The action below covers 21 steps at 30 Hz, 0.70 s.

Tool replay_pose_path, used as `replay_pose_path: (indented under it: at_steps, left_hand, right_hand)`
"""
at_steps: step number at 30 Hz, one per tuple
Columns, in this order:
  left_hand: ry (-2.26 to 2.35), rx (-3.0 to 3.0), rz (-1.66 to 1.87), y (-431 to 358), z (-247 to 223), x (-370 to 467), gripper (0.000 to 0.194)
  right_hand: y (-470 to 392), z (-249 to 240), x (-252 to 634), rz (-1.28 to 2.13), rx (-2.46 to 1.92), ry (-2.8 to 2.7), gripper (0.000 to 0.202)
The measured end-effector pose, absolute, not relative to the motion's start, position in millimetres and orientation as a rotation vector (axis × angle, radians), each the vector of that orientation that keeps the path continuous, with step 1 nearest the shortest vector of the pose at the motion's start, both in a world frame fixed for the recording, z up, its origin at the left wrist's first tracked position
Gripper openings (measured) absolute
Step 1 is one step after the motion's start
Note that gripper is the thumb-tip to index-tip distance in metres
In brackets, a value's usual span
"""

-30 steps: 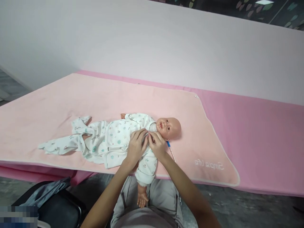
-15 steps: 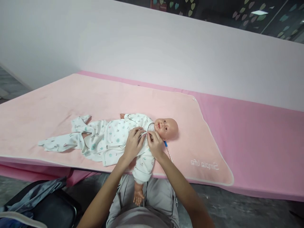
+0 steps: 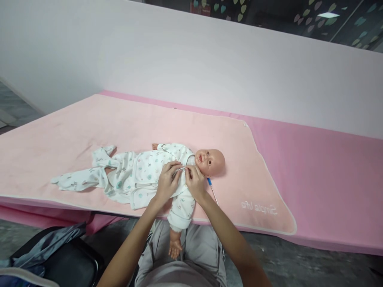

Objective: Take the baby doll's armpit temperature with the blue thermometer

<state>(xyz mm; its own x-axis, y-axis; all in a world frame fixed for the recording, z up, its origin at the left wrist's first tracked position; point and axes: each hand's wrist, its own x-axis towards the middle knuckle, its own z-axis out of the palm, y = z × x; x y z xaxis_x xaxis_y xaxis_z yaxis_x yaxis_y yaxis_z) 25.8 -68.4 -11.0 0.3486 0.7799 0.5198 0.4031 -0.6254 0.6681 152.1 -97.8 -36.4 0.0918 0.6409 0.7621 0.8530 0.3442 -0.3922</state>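
Observation:
A baby doll (image 3: 211,162) lies on its back, head to the right, dressed in a white printed top (image 3: 149,164) and matching trousers (image 3: 78,178). At the chest below its chin, my left hand (image 3: 168,179) pinches a thin white tie string (image 3: 179,169) of the top. My right hand (image 3: 195,181) is closed on the same string close by, its fingertips near the doll's neck. The doll's near arm (image 3: 180,211) hangs over the table edge toward my lap. How the string runs under my fingers is hidden.
Under the doll, a peach mat (image 3: 239,183) covers part of a pink-covered table (image 3: 323,187). A blue-tipped cord (image 3: 210,182) lies by the doll's head. Behind stands a white wall (image 3: 191,59). A black chair (image 3: 72,263) with clothing on it is at lower left.
Both hands stay at the doll's chest with the string between them, with almost no movement. The view has shifted very slightly.

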Motion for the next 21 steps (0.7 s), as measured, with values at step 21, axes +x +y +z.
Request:
replay_pose_path:
  at_steps: [21]
  left_hand:
    - [1.066,1.983,1.252,-70.4,-3.1,23.1,0.016]
  right_hand:
    - [-102.8,-33.5,148.8,-0.232,-1.282,-1.582,0.013]
